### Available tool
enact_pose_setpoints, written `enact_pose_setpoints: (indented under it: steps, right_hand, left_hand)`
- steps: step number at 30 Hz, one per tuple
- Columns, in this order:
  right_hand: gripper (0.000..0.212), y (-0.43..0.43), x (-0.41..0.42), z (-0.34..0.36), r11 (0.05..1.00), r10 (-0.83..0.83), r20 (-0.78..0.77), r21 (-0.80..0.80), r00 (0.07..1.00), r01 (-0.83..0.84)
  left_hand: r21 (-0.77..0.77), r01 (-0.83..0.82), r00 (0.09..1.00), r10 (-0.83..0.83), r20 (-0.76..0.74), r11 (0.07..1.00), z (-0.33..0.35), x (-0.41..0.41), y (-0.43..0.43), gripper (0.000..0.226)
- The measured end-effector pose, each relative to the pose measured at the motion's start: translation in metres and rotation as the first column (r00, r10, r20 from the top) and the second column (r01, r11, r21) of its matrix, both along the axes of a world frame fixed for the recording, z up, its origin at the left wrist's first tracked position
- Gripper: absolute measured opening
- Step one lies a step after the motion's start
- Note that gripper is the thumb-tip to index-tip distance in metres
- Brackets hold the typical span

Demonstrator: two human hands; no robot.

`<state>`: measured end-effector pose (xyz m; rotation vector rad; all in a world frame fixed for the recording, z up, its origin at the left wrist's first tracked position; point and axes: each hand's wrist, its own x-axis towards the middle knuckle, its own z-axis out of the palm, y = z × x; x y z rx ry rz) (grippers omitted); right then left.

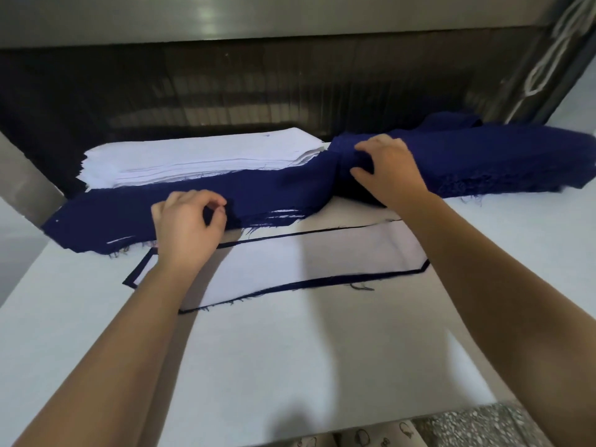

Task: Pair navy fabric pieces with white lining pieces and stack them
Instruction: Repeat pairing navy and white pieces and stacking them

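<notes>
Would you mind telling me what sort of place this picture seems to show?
Probably a garment workshop: a stack of cut navy pieces with frayed edges, a pile of white lining pieces behind it, and a wide white worktable.

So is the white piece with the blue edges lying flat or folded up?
Flat. The white lining piece lies spread out on the table, with a thin navy border showing along its edges.

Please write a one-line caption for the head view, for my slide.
Left hand and right hand grip the navy fabric pile, white lining stack behind, one paired piece in front.
</notes>
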<state>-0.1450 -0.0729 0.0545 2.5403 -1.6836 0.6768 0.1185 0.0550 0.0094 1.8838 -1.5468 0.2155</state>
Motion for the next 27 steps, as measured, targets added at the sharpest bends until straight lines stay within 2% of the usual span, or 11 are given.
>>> enact_pose_setpoints:
  steps: [6, 8, 13, 19, 23, 27]
  right_hand:
    - [0.033, -0.012, 0.003, 0.004, 0.999, 0.008, -0.104, 0.054, 0.995, -0.002]
    - [0.031, -0.013, 0.002, 0.007, 0.997, 0.010, -0.093, 0.074, 0.996, -0.003]
    - [0.022, -0.020, 0.001, 0.011, 0.985, -0.095, 0.058, 0.147, 0.994, 0.086]
    - [0.020, -0.025, -0.011, 0.007, 0.972, -0.164, 0.393, 0.218, 0.905, 0.082]
    - [0.031, -0.029, -0.015, 0.006, 0.966, -0.160, 0.449, 0.254, 0.879, 0.046]
    - [0.024, -0.029, -0.021, 0.007, 0.962, -0.126, 0.493, 0.273, 0.861, -0.016]
  left_hand:
    - [0.056, 0.044, 0.998, -0.041, -0.054, 0.997, 0.003, -0.027, -0.033, 0.017]
    - [0.066, 0.047, 0.996, -0.042, -0.074, 0.997, 0.003, -0.032, -0.038, 0.017]
    - [0.102, 0.066, 0.993, -0.056, -0.103, 0.993, 0.001, -0.042, -0.044, 0.019]
    - [0.157, 0.075, 0.993, -0.059, -0.104, 0.985, -0.003, -0.046, -0.043, 0.020]
    - [0.171, 0.070, 0.993, -0.052, -0.109, 0.983, -0.006, -0.046, -0.043, 0.021]
    - [0.158, 0.072, 0.991, -0.053, -0.119, 0.985, -0.007, -0.046, -0.042, 0.021]
